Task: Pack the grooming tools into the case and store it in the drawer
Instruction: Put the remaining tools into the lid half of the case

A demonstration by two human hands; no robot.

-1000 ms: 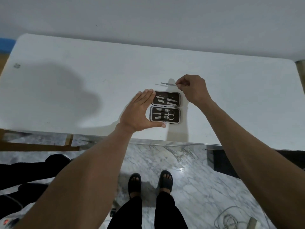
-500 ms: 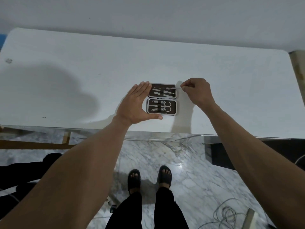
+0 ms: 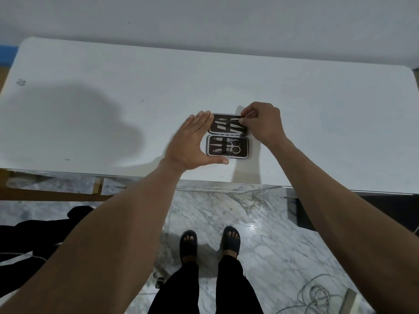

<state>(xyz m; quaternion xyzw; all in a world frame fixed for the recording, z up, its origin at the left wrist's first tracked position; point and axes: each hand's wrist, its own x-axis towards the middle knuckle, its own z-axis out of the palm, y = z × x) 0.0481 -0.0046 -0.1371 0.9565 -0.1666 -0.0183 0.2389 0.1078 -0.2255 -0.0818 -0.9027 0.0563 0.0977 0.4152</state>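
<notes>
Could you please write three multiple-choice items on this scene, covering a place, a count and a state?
1. Where does the case lie?
A. On the white table, near its front edge
B. On the marble floor
C. In an open drawer

2. How many halves of the case show tools?
A. One
B. Two
C. Four

3. What is the left hand doing?
A. Pinching a tool
B. Bracing the case's left side with straight fingers
C. Hanging off the table

Answers:
1 A: the case sits on the table.
2 B: both halves hold metal tools.
3 B: only the right hand pinches at the far half.
</notes>
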